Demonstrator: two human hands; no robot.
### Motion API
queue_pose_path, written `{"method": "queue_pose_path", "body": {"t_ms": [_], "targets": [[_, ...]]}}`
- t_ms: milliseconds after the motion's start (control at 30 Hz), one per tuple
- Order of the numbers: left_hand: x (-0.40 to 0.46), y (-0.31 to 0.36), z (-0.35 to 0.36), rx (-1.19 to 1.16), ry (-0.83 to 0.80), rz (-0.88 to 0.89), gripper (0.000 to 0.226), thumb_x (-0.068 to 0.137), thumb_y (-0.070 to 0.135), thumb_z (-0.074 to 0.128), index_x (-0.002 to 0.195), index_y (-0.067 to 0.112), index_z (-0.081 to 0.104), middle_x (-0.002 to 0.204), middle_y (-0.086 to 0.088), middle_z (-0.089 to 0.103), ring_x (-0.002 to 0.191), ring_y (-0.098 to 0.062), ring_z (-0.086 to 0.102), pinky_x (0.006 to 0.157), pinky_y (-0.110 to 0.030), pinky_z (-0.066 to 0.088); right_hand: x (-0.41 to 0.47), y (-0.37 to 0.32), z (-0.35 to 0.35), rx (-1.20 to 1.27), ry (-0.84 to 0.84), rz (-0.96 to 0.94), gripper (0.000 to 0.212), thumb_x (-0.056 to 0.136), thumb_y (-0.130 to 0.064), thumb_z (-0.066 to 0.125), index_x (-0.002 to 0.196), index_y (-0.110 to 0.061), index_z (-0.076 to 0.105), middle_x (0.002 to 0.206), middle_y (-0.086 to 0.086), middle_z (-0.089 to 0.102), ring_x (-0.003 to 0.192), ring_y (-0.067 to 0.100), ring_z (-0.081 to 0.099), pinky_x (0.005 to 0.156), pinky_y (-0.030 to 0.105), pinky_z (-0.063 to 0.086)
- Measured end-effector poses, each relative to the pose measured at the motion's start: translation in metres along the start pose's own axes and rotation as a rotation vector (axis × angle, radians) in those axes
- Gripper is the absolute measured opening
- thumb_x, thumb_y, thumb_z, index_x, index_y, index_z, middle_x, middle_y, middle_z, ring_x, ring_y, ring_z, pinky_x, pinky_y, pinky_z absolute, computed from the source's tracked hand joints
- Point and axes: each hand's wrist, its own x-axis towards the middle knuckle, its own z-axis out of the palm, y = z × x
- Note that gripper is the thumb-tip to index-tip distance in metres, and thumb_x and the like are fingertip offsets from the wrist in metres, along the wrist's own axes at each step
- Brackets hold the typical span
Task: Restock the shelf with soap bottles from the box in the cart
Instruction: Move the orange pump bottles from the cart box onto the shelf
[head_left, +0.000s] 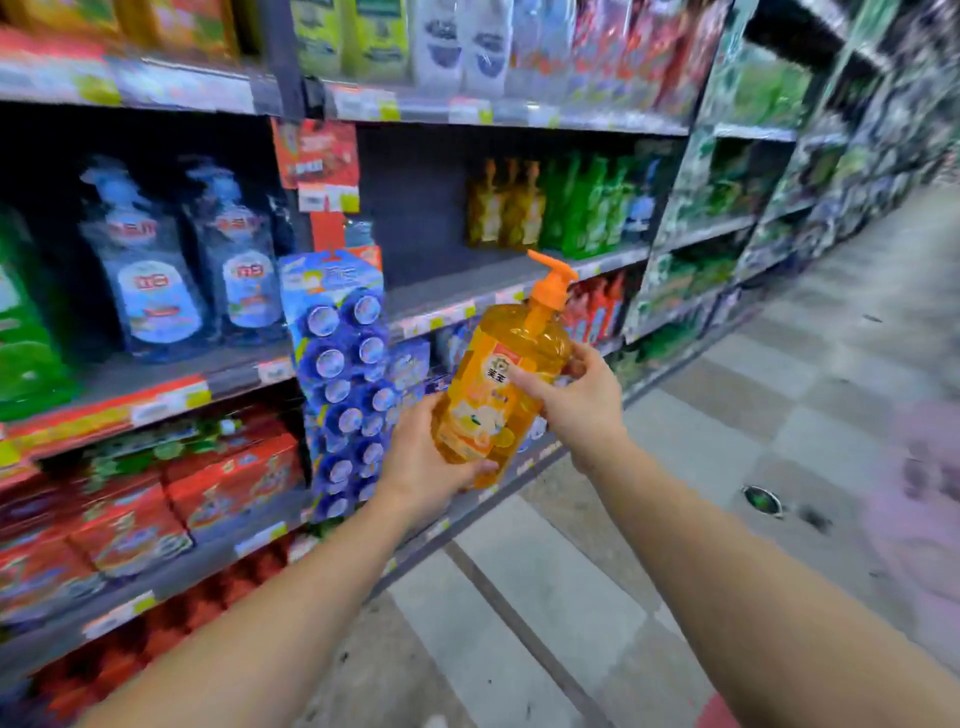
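An orange soap bottle with a pump top tilts in mid-air before the shelf. The left hand cups its base, fingers curled underneath; the right hand grips its upper side, thumb across the label. Translucent plastic, seemingly amber liquid inside. Grey tiled floor below.

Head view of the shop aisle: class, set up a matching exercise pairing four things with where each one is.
Things:
1. orange pump soap bottle
2. clear blue pump bottles
3. red cardboard boxes
4. hanging strip of blue round fresheners

Places:
A. on the shelf below the blue bottles
B. at the upright post between two shelf bays
C. held in both hands
D. on the left bay's middle shelf

Pairs: 1-C, 2-D, 3-A, 4-B
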Motion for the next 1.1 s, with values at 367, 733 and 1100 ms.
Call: {"method": "queue_pose_path", "body": {"t_ms": [367,733,1100], "targets": [[0.259,-0.028,0.101,-0.203,-0.275,-0.101,0.063,0.059,0.023,0.092,0.109,0.028,0.054,0.112,0.006,0.064,0.09,-0.006,0.064,0.071,-0.017,0.051,0.239,0.044,-0.013,-0.136,-0.025,-0.026,0.063,0.059,-0.037,0.089,0.114,-0.034,0.058,0.107,-0.009,0.065,0.099,0.008,0.064,0.079,0.031,0.056],[0.413,-0.036,0.172,-0.162,-0.224,-0.117,0.059,0.063,0.016,0.089,0.111,0.029,0.057,0.099,0.015,0.066,0.085,-0.005,0.066,0.069,-0.014,0.052,0.429,0.088,-0.006,-0.127,-0.224,-0.119,0.062,0.062,-0.024,0.089,0.113,-0.033,0.054,0.104,-0.007,0.067,0.097,0.016,0.067,0.088,0.042,0.055],[0.533,-0.018,0.248,-0.223,0.137,-0.183,0.057,0.069,-0.001,0.082,0.119,0.017,0.061,0.095,0.001,0.072,0.083,-0.008,0.069,0.077,-0.022,0.056,0.624,0.11,0.005,-0.041,-0.518,-0.246,0.088,0.065,-0.02,0.088,0.139,-0.011,0.043,0.125,0.006,0.061,0.114,0.019,0.06,0.099,0.044,0.048]]}}
